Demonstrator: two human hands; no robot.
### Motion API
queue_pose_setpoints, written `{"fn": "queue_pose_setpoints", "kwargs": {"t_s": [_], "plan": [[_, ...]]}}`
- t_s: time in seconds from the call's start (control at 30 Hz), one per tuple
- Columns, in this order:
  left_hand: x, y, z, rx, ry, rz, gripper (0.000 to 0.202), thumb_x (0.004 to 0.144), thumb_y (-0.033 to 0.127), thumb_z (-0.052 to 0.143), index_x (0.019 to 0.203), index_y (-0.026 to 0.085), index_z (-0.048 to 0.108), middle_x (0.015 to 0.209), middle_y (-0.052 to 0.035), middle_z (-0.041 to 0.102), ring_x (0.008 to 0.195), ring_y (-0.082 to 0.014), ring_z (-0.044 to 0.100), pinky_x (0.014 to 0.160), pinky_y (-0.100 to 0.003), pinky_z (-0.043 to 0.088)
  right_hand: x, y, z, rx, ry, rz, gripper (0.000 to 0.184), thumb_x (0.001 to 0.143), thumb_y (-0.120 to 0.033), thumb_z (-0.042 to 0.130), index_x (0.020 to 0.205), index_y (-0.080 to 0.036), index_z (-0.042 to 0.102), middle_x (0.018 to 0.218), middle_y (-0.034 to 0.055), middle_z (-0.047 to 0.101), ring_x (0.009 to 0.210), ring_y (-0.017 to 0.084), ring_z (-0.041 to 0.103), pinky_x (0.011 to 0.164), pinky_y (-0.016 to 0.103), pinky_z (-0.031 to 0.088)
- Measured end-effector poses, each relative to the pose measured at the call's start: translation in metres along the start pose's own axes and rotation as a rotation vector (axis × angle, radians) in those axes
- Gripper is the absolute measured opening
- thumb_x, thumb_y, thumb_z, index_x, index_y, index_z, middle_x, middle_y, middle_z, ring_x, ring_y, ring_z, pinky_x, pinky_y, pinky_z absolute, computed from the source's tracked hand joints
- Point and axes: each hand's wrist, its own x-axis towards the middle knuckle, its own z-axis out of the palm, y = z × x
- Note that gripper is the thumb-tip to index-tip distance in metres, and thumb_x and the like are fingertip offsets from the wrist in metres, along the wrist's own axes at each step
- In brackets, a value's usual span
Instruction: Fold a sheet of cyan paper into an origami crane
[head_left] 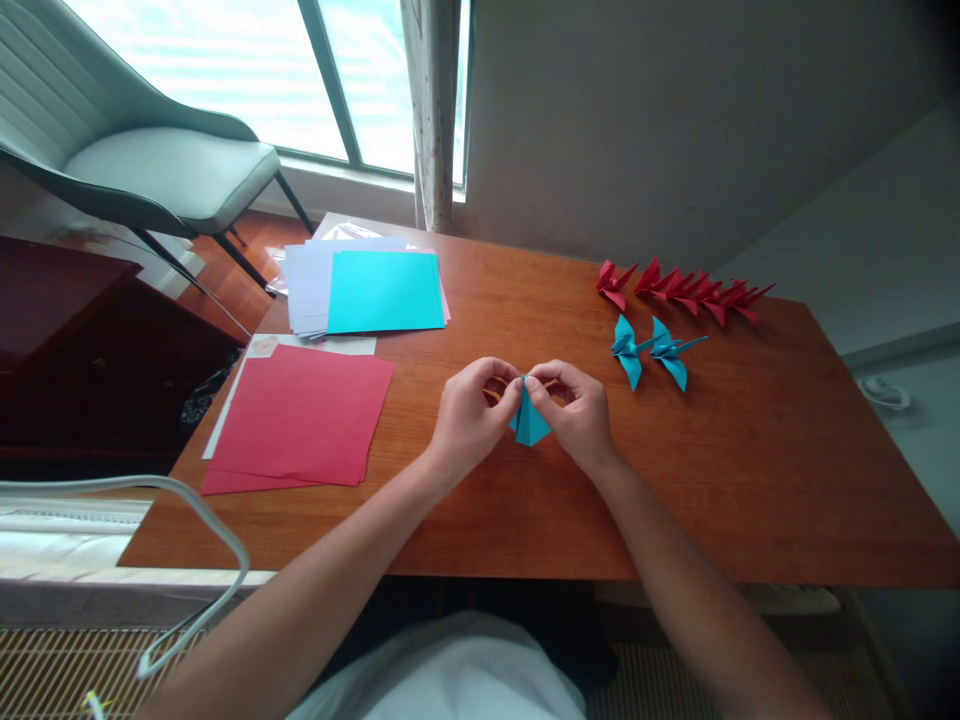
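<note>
A small folded piece of blue origami paper (pixel 531 428) is held between my two hands above the middle of the wooden table. My left hand (pixel 476 405) pinches its upper tip from the left. From the right, my right hand (pixel 576 408) pinches the same tip with thumb and forefinger, and the fingertips nearly meet. The paper's wider end points towards me; its top is partly hidden by the fingers. Two finished blue paper cranes (pixel 652 348) stand to the right, beyond my right hand. Behind them is a row of several red paper cranes (pixel 697 292).
Red paper sheets (pixel 300 420) lie at the left of the table (pixel 480 520). A stack of blue paper (pixel 386 292) rests on pale sheets (pixel 307 290) behind them. A white cable (pixel 210 510) loops at the near left corner. A chair (pixel 172 170) stands by the window.
</note>
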Motion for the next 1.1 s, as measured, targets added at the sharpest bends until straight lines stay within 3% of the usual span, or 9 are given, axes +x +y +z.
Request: {"fn": "queue_pose_setpoints", "kwargs": {"t_s": [0.57,1.1], "plan": [[0.0038,0.0011,-0.0044,-0.217,-0.065,-0.061,0.015,0.083,0.031,0.07,0.082,0.016,0.067,0.08,-0.0019,0.068,0.074,-0.0134,0.062,0.068,-0.024,0.05,0.0004,0.0005,-0.0018,0.085,-0.023,0.076,0.015,0.087,-0.036,0.068,0.084,-0.022,0.072,0.08,0.0003,0.072,0.073,0.017,0.067,0.067,0.028,0.055],[0.0045,-0.0009,-0.0054,-0.258,-0.115,-0.081,0.022,0.082,0.037,0.073,0.082,0.016,0.069,0.079,-0.004,0.069,0.074,-0.0148,0.061,0.068,-0.025,0.05,0.0011,-0.0015,-0.0035,0.159,-0.037,0.17,0.016,0.083,-0.036,0.07,0.079,-0.021,0.071,0.075,-0.0001,0.069,0.065,0.014,0.062,0.059,0.025,0.051]]}}
